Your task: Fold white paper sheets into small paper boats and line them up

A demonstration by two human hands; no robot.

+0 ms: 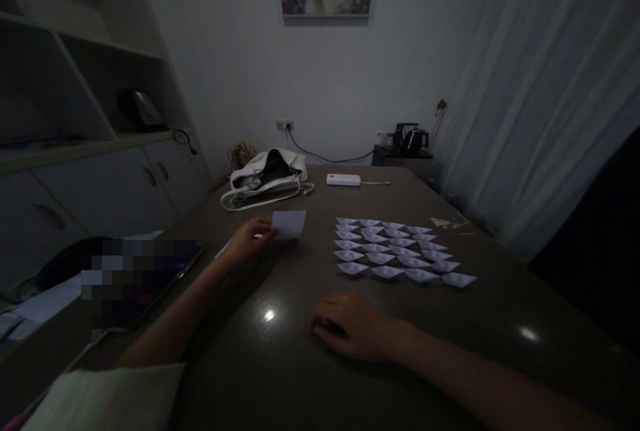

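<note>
My left hand (250, 241) pinches a small white sheet of paper (290, 223) by its left edge, held up a little above the table. Under and behind that hand, part of some more white paper (223, 249) shows on the tabletop. My right hand (350, 325) rests on the table with its fingers curled inward; no object shows in it. Just beyond the right hand, several folded white paper boats (380, 258) stand in neat rows.
A white handbag (270, 177) and a white power bank (343, 180) with a short cable lie toward the far end of the brown table (280, 364). At the left edge is a tablet (150, 284), its screen blurred out. Papers (50, 304) lie beyond it.
</note>
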